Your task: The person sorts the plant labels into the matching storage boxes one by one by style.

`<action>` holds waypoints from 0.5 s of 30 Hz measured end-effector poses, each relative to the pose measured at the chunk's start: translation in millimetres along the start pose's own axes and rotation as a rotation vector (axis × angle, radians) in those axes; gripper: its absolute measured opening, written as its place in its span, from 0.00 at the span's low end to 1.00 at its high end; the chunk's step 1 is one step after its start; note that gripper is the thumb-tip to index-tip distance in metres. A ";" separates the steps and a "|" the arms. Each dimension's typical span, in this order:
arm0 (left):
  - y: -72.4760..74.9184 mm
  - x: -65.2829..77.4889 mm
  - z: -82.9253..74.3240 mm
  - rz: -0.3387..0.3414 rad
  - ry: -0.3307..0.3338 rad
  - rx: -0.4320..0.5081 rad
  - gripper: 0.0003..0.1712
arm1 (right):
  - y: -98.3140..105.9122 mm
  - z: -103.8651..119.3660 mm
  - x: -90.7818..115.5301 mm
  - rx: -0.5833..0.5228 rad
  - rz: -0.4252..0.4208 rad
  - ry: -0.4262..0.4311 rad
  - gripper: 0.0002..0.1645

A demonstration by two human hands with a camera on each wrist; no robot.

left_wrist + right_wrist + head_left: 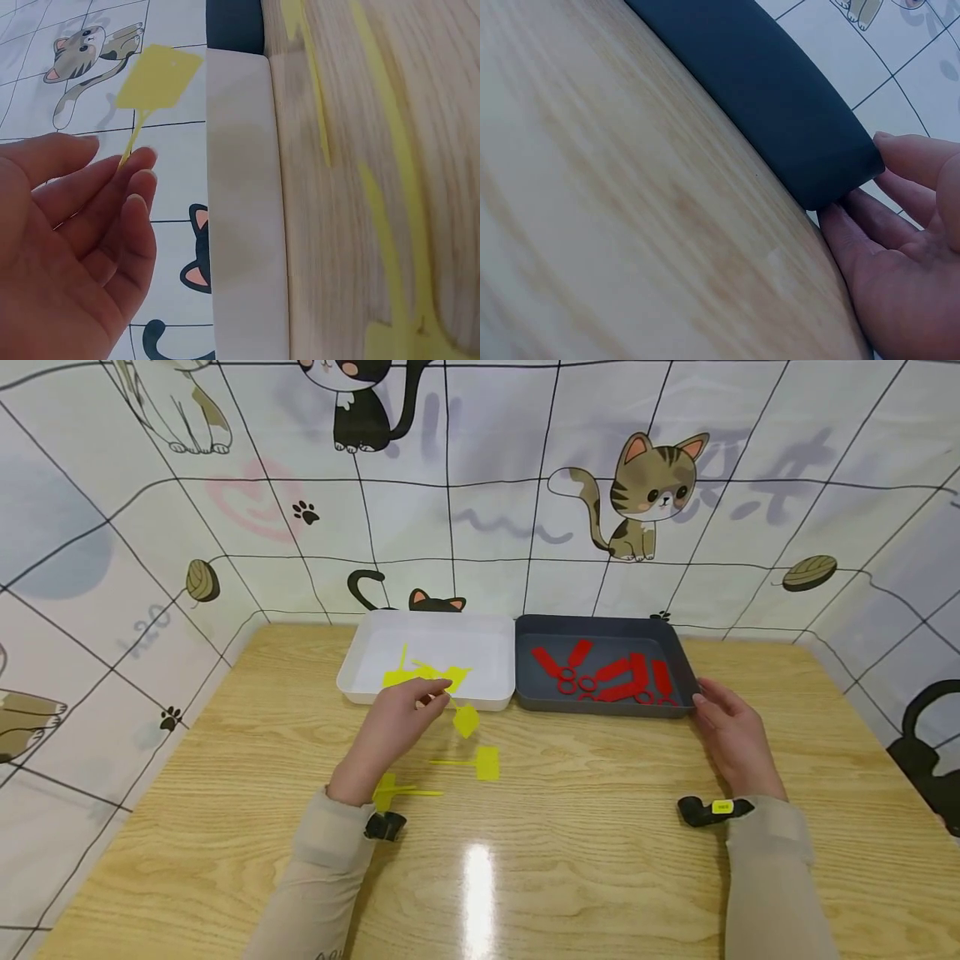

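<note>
My left hand (397, 718) is over the front edge of the white tray (352, 677), pinching the thin stem of a flat yellow tag (466, 721). In the left wrist view the tag's square head (159, 77) sticks out past the fingertips. More yellow tags (401, 677) lie in the white tray, partly hidden by the hand. My right hand (735, 739) grips the front right corner of the dark grey tray (600, 706). Seen from the right wrist, thumb and fingers lie around that tray corner (832, 165). Several red tags with ring ends (617, 672) lie inside it.
On the wooden table (585, 843), a yellow tag (487, 763) lies in front of the white tray. Further yellow tags (386, 793) lie beside the left wrist. The trays stand side by side against a cat-print backdrop (495, 518).
</note>
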State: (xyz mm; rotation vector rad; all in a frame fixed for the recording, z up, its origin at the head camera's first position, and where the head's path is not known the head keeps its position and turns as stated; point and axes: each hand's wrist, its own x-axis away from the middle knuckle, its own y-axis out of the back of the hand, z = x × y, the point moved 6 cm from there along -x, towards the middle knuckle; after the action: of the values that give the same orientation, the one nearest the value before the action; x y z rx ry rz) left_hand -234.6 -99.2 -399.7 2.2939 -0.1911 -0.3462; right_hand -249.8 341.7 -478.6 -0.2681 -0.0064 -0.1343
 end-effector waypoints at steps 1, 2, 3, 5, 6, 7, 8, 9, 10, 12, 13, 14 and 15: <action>0.4 -1.2 0.0 -0.012 0.000 0.026 0.19 | 0.6 0.6 0.1 -0.003 -0.001 0.001 0.35; 1.1 -2.6 -0.3 -0.026 -0.003 0.052 0.19 | 1.2 1.1 0.2 -0.005 -0.003 0.002 0.35; 1.8 -4.0 -1.1 -0.042 -0.006 0.077 0.19 | 1.7 1.4 0.5 -0.012 -0.002 0.004 0.35; 2.8 -7.5 -2.2 -0.071 -0.009 0.118 0.21 | 2.4 1.9 0.6 -0.023 0.000 0.006 0.34; 3.2 -9.5 -3.0 -0.083 -0.014 0.133 0.21 | 2.6 2.0 0.8 -0.037 0.002 0.007 0.34; 3.2 -11.4 -3.8 -0.090 -0.018 0.142 0.22 | 2.5 2.1 0.8 -0.051 0.006 0.007 0.34; 3.2 -13.4 -4.4 -0.095 -0.019 0.146 0.23 | 2.4 1.9 0.8 -0.065 0.010 0.006 0.34; 3.3 -15.6 -4.9 -0.100 -0.021 0.141 0.23 | 2.2 1.7 0.9 -0.077 0.015 0.006 0.34; 3.4 -17.9 -5.0 -0.104 -0.022 0.133 0.24 | 1.8 1.6 0.8 -0.083 0.017 0.005 0.34; 4.2 -21.9 -4.1 -0.104 -0.013 0.120 0.24 | 1.0 1.1 0.9 -0.098 0.022 0.005 0.34; 4.7 -23.7 -2.8 -0.106 -0.004 0.114 0.24 | 0.4 1.0 0.9 -0.093 0.024 0.007 0.34; 5.3 -25.6 -1.3 -0.107 0.005 0.105 0.24 | -0.3 1.0 1.0 -0.085 0.024 0.008 0.34; 5.5 -27.3 0.5 -0.106 0.013 0.097 0.25 | -0.9 0.7 1.0 -0.083 0.026 0.008 0.34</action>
State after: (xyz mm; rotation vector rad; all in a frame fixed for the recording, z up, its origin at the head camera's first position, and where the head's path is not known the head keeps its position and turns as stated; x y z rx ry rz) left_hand -260.9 -96.6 -390.9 2.4075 -0.0812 -0.3838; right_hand -248.9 341.0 -477.7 -0.3500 0.0107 -0.1098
